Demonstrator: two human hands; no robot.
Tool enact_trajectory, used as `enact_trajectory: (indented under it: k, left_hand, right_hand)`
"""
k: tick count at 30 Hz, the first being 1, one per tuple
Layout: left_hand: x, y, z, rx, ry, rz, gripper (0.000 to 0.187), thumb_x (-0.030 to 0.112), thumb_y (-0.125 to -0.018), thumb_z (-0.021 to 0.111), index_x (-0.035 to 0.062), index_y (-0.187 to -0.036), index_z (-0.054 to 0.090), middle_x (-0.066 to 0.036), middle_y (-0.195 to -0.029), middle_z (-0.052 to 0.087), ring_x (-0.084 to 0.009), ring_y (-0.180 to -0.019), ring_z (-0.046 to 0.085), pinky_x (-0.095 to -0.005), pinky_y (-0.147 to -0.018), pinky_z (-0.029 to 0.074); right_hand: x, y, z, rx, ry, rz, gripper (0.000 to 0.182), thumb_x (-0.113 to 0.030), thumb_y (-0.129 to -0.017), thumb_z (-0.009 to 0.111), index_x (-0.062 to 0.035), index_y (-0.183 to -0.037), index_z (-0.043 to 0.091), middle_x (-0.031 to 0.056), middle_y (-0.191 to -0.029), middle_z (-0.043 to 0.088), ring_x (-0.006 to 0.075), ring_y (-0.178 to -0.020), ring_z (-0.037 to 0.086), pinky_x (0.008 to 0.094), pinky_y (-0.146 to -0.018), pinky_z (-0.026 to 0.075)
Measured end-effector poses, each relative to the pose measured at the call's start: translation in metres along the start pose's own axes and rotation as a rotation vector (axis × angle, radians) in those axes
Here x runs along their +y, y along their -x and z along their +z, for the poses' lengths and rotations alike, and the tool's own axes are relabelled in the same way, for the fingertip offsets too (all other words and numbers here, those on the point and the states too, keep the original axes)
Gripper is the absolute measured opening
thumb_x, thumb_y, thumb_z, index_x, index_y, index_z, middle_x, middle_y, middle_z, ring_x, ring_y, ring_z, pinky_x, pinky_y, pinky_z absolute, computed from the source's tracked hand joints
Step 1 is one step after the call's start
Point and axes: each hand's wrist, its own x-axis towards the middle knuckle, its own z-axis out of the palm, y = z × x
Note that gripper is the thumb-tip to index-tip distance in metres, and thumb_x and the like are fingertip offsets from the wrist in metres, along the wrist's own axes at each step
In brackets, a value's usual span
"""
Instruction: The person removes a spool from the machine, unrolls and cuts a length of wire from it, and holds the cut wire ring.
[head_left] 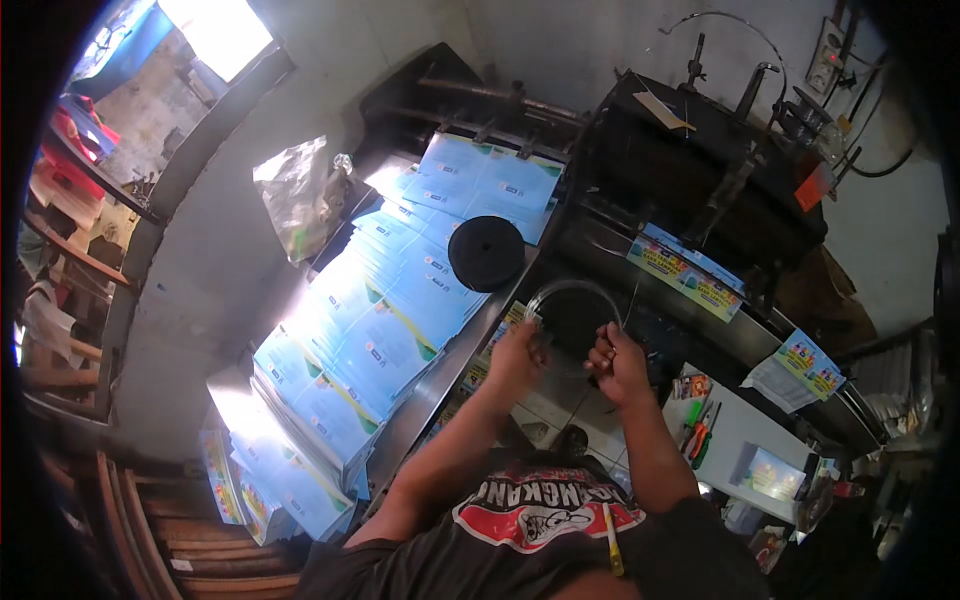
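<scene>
Forearms (452, 428) reach forward, left hand (518, 354) and right hand (618, 365) each gripping a clear loop (574, 284).

Harsh brightness left of the black disc (486, 253), murk to its right.
Well up and left of the disc, a window opening (220, 35) burns out to white; glare bleaches the left edges of the blue sheets (345, 315) and glints off a plastic bag (293, 195). Right of the disc, a dark machine (690, 150) sinks into shadow. Far from the disc all round, lens distortion bows straight lines and corners turn black.
</scene>
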Motion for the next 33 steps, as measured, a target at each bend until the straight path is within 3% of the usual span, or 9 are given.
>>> enact_trajectory:
  k: [8,13,18,20,24,26,27,29,33]
  left_hand:
    - [-0.03,0.022,0.028,0.043,0.178,-0.122,0.017,0.022,-0.091,0.055,0.0076,-0.083,0.052,-0.004,-0.071,0.049,-0.0189,-0.064,0.051,-0.0402,-0.068,0.047]
    - [0.002,0.009,0.02,-0.003,-0.024,0.048,0.019,0.024,-0.092,0.056,0.0073,-0.084,0.051,-0.005,-0.074,0.053,-0.0225,-0.075,0.059,-0.042,-0.077,0.05]
    - [0.0,0.009,0.02,0.119,-0.016,0.008,0.021,0.029,-0.094,0.055,0.0132,-0.081,0.05,0.002,-0.061,0.042,-0.0123,-0.056,0.046,-0.0356,-0.06,0.045]
    - [-0.002,0.017,0.018,0.116,-0.041,0.068,0.028,0.035,-0.094,0.053,0.0142,-0.076,0.049,0.004,-0.053,0.033,-0.0121,-0.045,0.031,-0.0284,-0.051,0.035]
    - [-0.001,0.017,0.019,0.165,0.018,0.172,0.034,0.039,-0.094,0.053,0.0165,-0.07,0.044,0.005,-0.049,0.03,-0.0109,-0.042,0.029,-0.0272,-0.049,0.032]
    - [0.004,0.015,0.02,0.107,0.143,0.289,0.037,0.037,-0.094,0.054,0.0178,-0.065,0.041,0.005,-0.048,0.029,-0.0109,-0.041,0.027,-0.0268,-0.048,0.03]
    - [0.007,0.016,0.024,0.102,0.144,0.291,0.037,0.037,-0.094,0.054,0.0178,-0.065,0.041,0.005,-0.048,0.029,-0.0109,-0.041,0.027,-0.0268,-0.048,0.03]
    - [0.011,0.016,0.031,0.102,0.145,0.364,0.038,0.038,-0.095,0.049,0.0175,-0.066,0.039,0.005,-0.048,0.025,-0.0101,-0.042,0.024,-0.0286,-0.047,0.027]
    - [0.008,0.004,0.026,0.093,0.12,0.325,0.036,0.036,-0.093,0.053,0.0175,-0.065,0.042,0.005,-0.048,0.029,-0.0102,-0.04,0.025,-0.0276,-0.047,0.029]
  right_hand:
    - [-0.045,-0.011,-0.021,-0.097,0.153,0.195,0.025,-0.032,-0.096,0.05,-0.0078,-0.092,0.053,-0.0055,-0.057,0.028,0.0056,-0.045,0.026,0.024,-0.042,0.025]
    - [-0.057,-0.008,-0.022,-0.172,0.173,0.304,0.023,-0.029,-0.097,0.049,-0.0075,-0.092,0.053,-0.0059,-0.057,0.028,0.0048,-0.045,0.025,0.0231,-0.041,0.023]
    - [-0.056,-0.031,0.008,-0.158,0.221,0.293,0.021,-0.027,-0.096,0.049,-0.0077,-0.09,0.054,-0.0071,-0.056,0.03,0.0039,-0.045,0.026,0.0214,-0.04,0.022]
    - [-0.059,-0.047,0.024,-0.282,0.444,0.255,0.022,-0.026,-0.098,0.047,-0.0055,-0.095,0.054,-0.0062,-0.06,0.032,0.0049,-0.048,0.029,0.0242,-0.042,0.025]
    - [-0.058,-0.072,0.041,-0.342,0.654,0.221,0.018,-0.023,-0.094,0.054,-0.0056,-0.094,0.054,-0.0059,-0.06,0.037,0.0055,-0.049,0.034,0.023,-0.044,0.029]
    - [-0.056,-0.077,0.043,-0.448,0.841,-0.022,0.026,-0.017,-0.088,0.06,-0.0027,-0.109,0.053,-0.0003,-0.072,0.051,0.0096,-0.06,0.049,0.0251,-0.053,0.041]
    - [-0.054,-0.077,0.04,-0.448,0.843,-0.027,0.026,-0.017,-0.088,0.06,-0.0027,-0.109,0.053,-0.0003,-0.072,0.051,0.0096,-0.06,0.049,0.0251,-0.053,0.041]
    - [-0.048,-0.073,0.031,-0.305,0.623,-0.18,0.049,-0.009,-0.084,0.063,-0.0003,-0.127,0.043,0.0074,-0.093,0.056,0.0146,-0.077,0.057,0.0285,-0.064,0.049]
    - [-0.044,-0.052,0.032,-0.261,0.619,-0.225,0.062,-0.004,-0.083,0.062,-0.0009,-0.136,0.032,0.0108,-0.105,0.054,0.0164,-0.084,0.058,0.0294,-0.065,0.051]
